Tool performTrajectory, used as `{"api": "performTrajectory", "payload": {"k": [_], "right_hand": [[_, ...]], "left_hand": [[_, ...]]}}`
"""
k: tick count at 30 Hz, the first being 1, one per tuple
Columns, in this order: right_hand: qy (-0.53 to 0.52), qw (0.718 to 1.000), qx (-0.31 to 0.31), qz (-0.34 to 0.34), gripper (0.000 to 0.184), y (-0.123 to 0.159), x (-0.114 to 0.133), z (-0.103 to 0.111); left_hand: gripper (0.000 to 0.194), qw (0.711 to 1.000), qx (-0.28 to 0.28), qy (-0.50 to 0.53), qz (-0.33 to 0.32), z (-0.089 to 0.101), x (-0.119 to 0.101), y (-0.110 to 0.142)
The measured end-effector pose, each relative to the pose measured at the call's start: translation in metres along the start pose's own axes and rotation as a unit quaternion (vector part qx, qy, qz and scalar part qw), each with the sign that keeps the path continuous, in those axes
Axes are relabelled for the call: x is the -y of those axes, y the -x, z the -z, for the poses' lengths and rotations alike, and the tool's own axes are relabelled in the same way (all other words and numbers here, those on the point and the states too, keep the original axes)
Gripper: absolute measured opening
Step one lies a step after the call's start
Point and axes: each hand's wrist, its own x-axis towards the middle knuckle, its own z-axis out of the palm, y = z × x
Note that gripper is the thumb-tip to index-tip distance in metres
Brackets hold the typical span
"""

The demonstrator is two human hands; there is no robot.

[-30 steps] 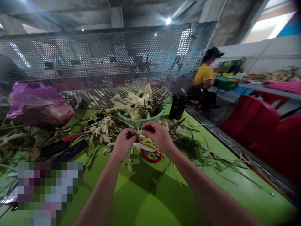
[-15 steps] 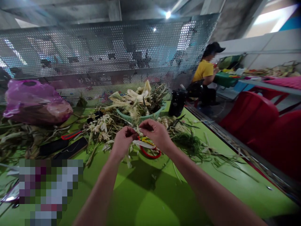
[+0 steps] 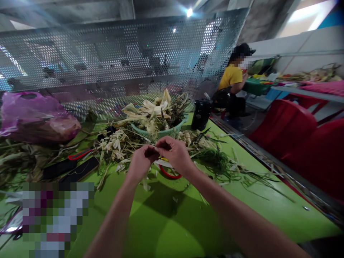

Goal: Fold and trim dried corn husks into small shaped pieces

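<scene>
1. The left hand (image 3: 141, 161) and right hand (image 3: 177, 153) meet above the counter (image 3: 150, 224), thumbs and fingers pinched together, seemingly on a pale husk sliver (image 3: 154, 146).
2. That sliver sits between the two sets of fingertips, about equally near both hands. Most of it is hidden, so I cannot tell its long axis.
3. Below the fingertips, a whitish husk strip (image 3: 163, 163) runs roughly left to right, its right end passing behind the right hand.
4. A red loop (image 3: 170, 175) lies just on the wearer's side of that strip, nearer the right hand.
5. Straight beyond the hands stands a green basket (image 3: 142, 133) heaped with dried husks (image 3: 157, 109).
</scene>
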Motion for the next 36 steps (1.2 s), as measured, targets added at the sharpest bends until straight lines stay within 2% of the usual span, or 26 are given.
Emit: {"api": "performTrajectory", "payload": {"k": [5,8,16,24,29,36], "right_hand": [[-0.056,0.998,0.030,0.000,0.010,0.001,0.006,0.002],[-0.085,0.996,0.013,-0.011,0.015,-0.004,0.003,0.009],[0.075,0.996,0.049,0.018,0.012,-0.010,-0.013,0.014],[0.182,0.978,0.078,0.067,0.007,-0.008,-0.007,0.015],[0.250,0.961,0.072,0.091,0.007,-0.006,-0.003,0.011],[0.263,0.956,0.092,0.094,0.006,-0.005,0.003,0.009]], "left_hand": [[0.020,0.997,-0.003,0.075,0.015,-0.001,-0.006,0.001],[0.020,0.991,-0.009,0.127,0.036,-0.001,-0.008,0.001],[0.027,0.977,-0.003,0.198,0.075,0.003,-0.010,0.003],[0.024,0.985,0.015,0.167,0.045,0.004,-0.007,0.002],[0.023,0.987,-0.013,0.148,0.052,0.004,-0.004,0.001],[0.025,0.984,-0.058,0.153,0.069,0.004,-0.008,0.001]]}}
